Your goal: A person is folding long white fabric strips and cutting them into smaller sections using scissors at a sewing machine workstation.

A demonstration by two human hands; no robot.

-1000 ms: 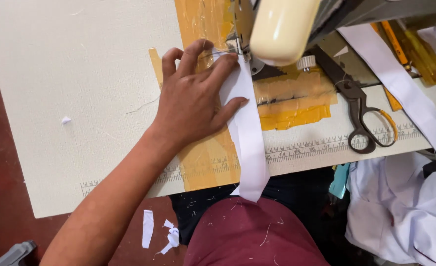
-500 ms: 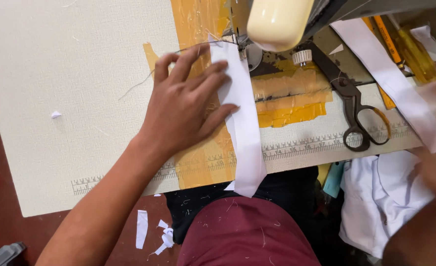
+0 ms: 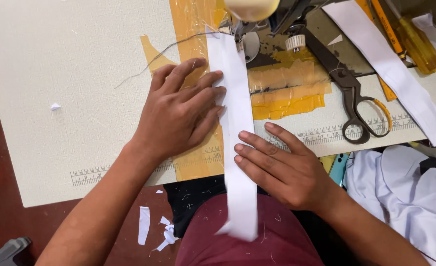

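— Between the two hands, what is being held down?

— A long white fabric strip (image 3: 237,128) is pinned flat on the surface (image 3: 55,59). The left hand (image 3: 178,116) is spread open, its fingertips pressed on the strip's left edge; the right hand (image 3: 284,170) is laid flat too, fingertips on the right edge, nearer the body. Nothing is gripped by either. The far end is fed beneath the sewing machine head (image 3: 252,7), and the near end is hung over the surface's edge onto the lap.

— What could be spoiled from this position?

— The strip could probably be skewed if uneven pressure were applied, so a crooked seam would be sewn. The loose thread (image 3: 163,51) beyond the left hand might be caught. Fingertips could be brought too close to the needle area. The scissors (image 3: 351,93), lying beyond the right hand, are kept well apart.
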